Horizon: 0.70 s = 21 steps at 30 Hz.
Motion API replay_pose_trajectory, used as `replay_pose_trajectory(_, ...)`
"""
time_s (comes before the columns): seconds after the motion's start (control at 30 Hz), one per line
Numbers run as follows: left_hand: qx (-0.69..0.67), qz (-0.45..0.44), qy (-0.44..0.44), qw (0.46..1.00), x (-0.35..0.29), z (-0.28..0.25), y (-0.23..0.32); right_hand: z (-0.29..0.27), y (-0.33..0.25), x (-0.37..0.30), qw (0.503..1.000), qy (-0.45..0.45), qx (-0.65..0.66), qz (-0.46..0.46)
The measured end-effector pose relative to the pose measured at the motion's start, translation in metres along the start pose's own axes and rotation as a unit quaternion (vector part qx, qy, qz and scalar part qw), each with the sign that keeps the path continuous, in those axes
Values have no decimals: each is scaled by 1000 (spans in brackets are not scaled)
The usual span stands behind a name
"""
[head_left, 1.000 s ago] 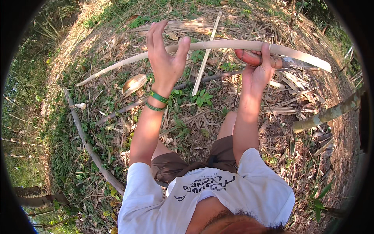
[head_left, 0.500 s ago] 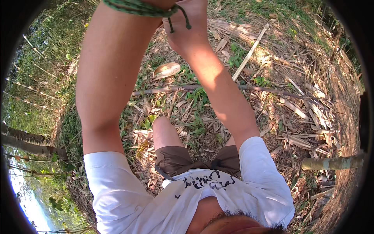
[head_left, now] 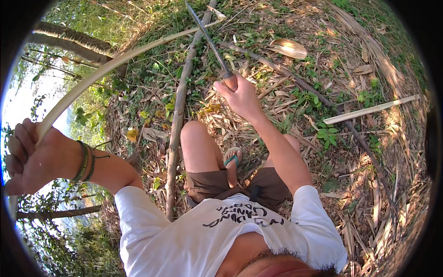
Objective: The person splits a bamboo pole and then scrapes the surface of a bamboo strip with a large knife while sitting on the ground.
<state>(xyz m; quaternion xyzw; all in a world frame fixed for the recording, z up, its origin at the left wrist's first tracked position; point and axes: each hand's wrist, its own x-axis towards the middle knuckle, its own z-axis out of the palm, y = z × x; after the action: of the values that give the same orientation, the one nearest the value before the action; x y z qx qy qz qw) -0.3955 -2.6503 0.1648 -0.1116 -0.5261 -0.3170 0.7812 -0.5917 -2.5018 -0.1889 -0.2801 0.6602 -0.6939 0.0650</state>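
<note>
We have the left hand at the dark rim, fingers curled round the strip, whose near end we can't make out. Strip arcs up-right across the pole; the knife overlaps its far end, contact unclear. Right hand wraps the handle, mostly covering it; blade tip meets the top edge. We note creased dark lettering on the shirt. Further right: husk, branch, slat crossing it.
</note>
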Motion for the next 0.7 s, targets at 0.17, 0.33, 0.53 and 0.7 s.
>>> replay_pose_trajectory(0.17, -82, -115, -7, 990, -97, -110, 29, 91, -26, -43, 981, -144, 32, -126)
replay_pose_trajectory(0.33, -33, -138, 126, 982, -132, -169, 38, 147, -52, -92, 947, -263, 15, -186)
replay_pose_trajectory(0.53, -9, -179, 202, 963, -146, -211, 9, 153, 106, -10, 944, -169, -284, -13)
replay_pose_trajectory(0.7, 39, -163, 257, 952, -163, -273, -24, 230, 49, -80, 923, -311, -206, -90)
